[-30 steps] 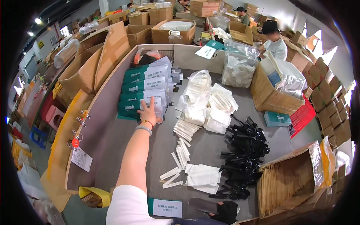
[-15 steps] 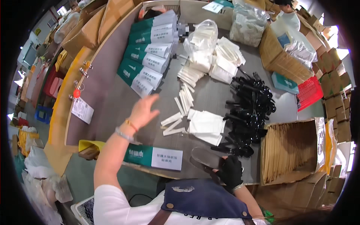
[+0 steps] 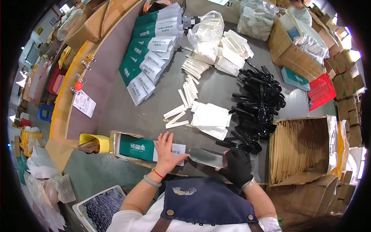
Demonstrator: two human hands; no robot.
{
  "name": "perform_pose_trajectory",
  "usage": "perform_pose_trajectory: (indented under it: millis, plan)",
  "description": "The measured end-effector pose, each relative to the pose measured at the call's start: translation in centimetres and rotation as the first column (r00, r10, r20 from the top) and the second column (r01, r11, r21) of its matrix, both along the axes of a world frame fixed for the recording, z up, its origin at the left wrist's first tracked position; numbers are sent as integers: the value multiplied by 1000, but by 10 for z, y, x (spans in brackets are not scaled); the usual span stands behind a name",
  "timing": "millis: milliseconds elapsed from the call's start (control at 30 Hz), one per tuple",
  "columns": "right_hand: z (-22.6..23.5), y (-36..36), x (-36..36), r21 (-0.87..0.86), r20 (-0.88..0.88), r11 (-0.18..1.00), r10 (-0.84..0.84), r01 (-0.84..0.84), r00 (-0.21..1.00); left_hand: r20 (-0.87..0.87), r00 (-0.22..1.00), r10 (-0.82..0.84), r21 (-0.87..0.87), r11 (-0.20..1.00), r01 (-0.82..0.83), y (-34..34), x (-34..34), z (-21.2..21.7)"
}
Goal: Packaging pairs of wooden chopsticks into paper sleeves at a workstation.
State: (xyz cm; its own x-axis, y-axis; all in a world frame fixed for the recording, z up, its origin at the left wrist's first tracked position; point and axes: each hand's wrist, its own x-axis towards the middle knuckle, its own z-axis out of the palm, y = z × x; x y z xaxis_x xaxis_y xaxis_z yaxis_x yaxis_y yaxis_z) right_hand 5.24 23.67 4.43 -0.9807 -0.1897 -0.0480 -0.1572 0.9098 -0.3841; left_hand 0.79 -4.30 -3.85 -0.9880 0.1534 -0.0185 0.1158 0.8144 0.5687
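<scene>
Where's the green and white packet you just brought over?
In the head view it lies at the table's near edge, under the left hand: the green and white packet, just right of the yellow tape dispenser.

Green-and-white paper sleeve (image 3: 148, 148) under the bare left hand (image 3: 167, 151), same green-white combo on the fanned stack (image 3: 151, 54) up top. Black glove on the right hand (image 3: 236, 166), glossy black plastic spoons (image 3: 258, 104), white napkins (image 3: 211, 119), red basket (image 3: 321, 91), yellow tape dispenser (image 3: 92, 142).
</scene>
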Motion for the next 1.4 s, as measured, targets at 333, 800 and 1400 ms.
perform_pose_trajectory:
  millis: [333, 800, 1400]
  plan:
    - [-47, -60, -21, -244, -94, 953, 162, -181, 982, -2, 998, -59, 33, 998, 60, 1, -8, 14]
    - [-87, 257, 97, -96, -398, 544, -789, 834, 469, -300, 908, -294, -278, 937, 211, -7, -105, -5]
    - [-78, 214, 79, -420, -314, 402, -905, 814, 285, -324, 900, -290, 237, 897, 374, 63, -102, 5]
